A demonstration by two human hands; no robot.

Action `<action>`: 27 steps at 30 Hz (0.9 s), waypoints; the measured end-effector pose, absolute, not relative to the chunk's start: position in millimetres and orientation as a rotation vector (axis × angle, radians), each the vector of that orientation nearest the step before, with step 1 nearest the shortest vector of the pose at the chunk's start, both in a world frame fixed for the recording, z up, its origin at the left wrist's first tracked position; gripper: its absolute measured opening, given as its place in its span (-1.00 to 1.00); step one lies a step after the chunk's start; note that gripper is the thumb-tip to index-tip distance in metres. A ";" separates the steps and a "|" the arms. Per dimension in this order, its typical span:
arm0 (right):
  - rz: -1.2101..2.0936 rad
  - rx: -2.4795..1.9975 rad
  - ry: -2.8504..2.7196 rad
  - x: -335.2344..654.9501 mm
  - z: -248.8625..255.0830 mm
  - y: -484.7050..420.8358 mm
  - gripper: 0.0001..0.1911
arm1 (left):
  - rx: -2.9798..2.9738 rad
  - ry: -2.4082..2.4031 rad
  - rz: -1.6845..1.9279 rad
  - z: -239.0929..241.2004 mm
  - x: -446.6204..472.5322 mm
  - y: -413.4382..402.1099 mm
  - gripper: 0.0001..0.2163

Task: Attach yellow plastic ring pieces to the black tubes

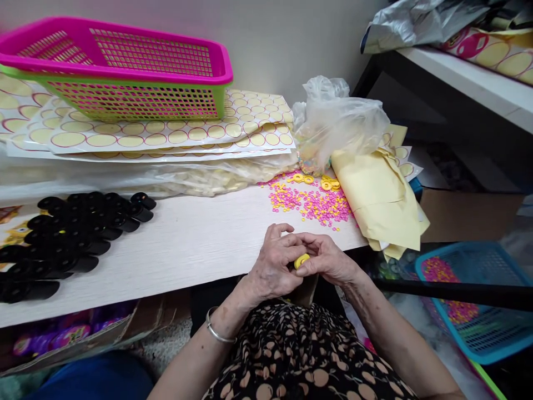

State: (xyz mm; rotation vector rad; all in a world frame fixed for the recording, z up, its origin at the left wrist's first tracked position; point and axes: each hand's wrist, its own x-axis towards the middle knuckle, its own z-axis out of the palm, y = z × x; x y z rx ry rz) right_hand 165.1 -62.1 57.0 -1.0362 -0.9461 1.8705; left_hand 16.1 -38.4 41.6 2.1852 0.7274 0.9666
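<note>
My left hand (272,264) and my right hand (327,256) meet at the front edge of the white table (191,244), fingers pinched together. Between them sits a small yellow ring piece (301,260), gripped by both. Just beyond them lies a scatter of tiny pink and yellow beads (312,203) with a few yellow rings (303,179) at its far side. A silver bangle (216,332) is on my left wrist.
Black cylindrical parts (70,233) lie in a cluster at the left. A pink and green basket (125,69) rests on sheets of round stickers (166,133). A clear plastic bag (337,125) and yellow paper (378,194) sit at the right. A blue basket (478,300) with pink beads is lower right.
</note>
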 end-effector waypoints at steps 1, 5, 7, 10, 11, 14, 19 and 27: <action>1.856 -1.042 -0.912 163.5 56.0 -63.0 -0.49 | 2.184 0.718 0.957 40.4 16.8 -38.8 -0.91; 1.753 -1.090 -0.750 155.0 47.7 -68.2 -0.56 | 2.164 0.725 0.906 34.7 17.0 -39.2 -0.87; 1.708 -1.086 -0.718 152.6 42.8 -71.9 -0.56 | 2.133 0.720 0.912 32.2 14.6 -38.9 -0.84; 1.759 -1.025 -0.757 153.9 37.8 -76.7 -0.49 | 2.075 0.717 0.943 29.4 10.2 -39.1 -0.84; 1.805 -1.007 -0.788 155.0 36.8 -77.7 -0.47 | 2.059 0.718 0.953 28.4 9.5 -39.9 -0.85; 1.877 -1.025 -0.875 156.0 36.4 -78.8 -0.47 | 2.050 0.730 0.946 25.6 10.6 -45.9 -0.91; 1.745 -1.191 -1.231 147.7 41.2 -87.3 -0.57 | 2.187 0.683 0.877 29.1 -4.2 -59.9 -0.87; 1.035 -1.317 -2.225 157.1 -30.3 -117.7 -0.53 | 1.452 2.227 1.731 21.1 -155.3 -55.7 -0.88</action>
